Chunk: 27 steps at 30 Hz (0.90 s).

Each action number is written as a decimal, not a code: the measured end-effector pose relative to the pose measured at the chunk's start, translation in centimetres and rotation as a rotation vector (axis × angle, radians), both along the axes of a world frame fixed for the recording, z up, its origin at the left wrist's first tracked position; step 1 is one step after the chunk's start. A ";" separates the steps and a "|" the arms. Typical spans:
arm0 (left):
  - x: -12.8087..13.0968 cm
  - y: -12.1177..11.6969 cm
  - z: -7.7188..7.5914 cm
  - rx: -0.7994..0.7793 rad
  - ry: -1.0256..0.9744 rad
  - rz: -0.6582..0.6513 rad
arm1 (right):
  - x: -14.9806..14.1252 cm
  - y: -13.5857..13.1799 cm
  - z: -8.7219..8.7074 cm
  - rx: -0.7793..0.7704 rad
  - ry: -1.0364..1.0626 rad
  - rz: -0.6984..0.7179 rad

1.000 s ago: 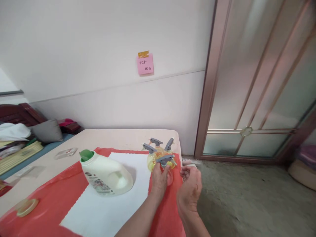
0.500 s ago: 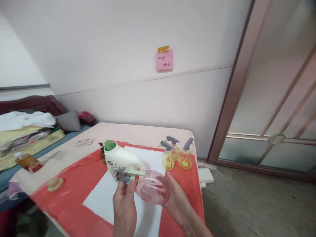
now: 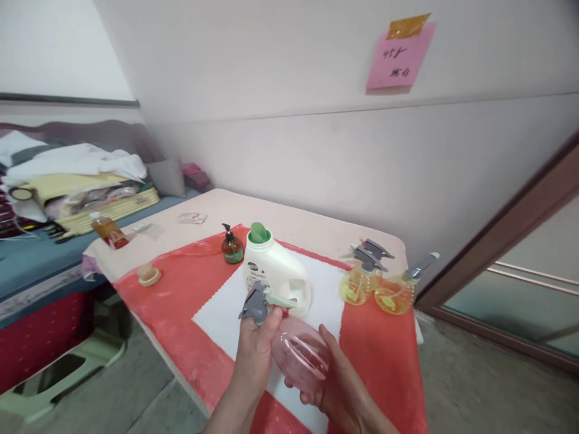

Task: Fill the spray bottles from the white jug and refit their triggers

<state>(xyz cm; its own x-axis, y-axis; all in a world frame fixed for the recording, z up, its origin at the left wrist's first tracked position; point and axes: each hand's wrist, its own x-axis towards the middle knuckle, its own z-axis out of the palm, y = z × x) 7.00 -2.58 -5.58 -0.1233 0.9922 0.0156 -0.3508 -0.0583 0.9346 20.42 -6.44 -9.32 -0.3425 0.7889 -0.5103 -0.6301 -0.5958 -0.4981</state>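
Note:
A clear pink spray bottle (image 3: 301, 352) lies tilted between my hands, above the white sheet (image 3: 221, 313). My left hand (image 3: 256, 346) is closed around its neck, just below the grey and pale green trigger head (image 3: 254, 303). Cupped around the rounded base is my right hand (image 3: 344, 386), with fingers curling underneath. Right behind the bottle stands a white jug (image 3: 275, 265) with a green piece in its mouth. To the right are spray bottles of yellow liquid, one (image 3: 355, 286) beside another (image 3: 394, 296), with a third grey trigger head partly hidden behind.
A brown pump bottle (image 3: 232, 248) stands left of the jug. A round lid-like piece (image 3: 149, 275) lies on the red cloth (image 3: 181, 307). Farther left are a bottle of amber liquid (image 3: 108, 231) and a bed with piled fabrics. A green stool (image 3: 67, 380) stands below.
The view has swung left and closer to the table. The pink bottle has tilted, its base now lower, and my right hand has wrapped further under it. Both hands still hold it.

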 end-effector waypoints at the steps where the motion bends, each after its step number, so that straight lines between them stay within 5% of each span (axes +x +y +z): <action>1: -0.1 0.1 0.0 -0.002 -0.002 0.020 | -0.2 0.0 -0.2 0.064 -0.036 -0.053; 5: -0.4 0.3 -0.1 -0.084 -0.060 0.111 | -0.7 0.0 -0.4 0.463 -0.280 -0.316; 7: -0.4 0.3 -0.1 -0.083 -0.065 0.131 | -0.8 0.0 -0.2 0.538 -0.326 -0.352; 10: -0.3 0.1 0.0 -0.040 -0.042 0.130 | -0.6 0.0 0.0 0.392 -0.188 -0.283; 15: -0.4 0.2 -0.1 -0.029 -0.067 0.133 | 0.2 -0.2 -0.1 0.080 0.068 0.081; 22: -0.6 0.7 -0.5 -0.017 -0.087 0.144 | 0.4 -0.3 0.9 0.283 0.193 -0.135; 27: -0.4 0.3 -0.7 -0.025 -0.045 0.118 | 0.4 -0.2 0.3 0.091 0.160 0.063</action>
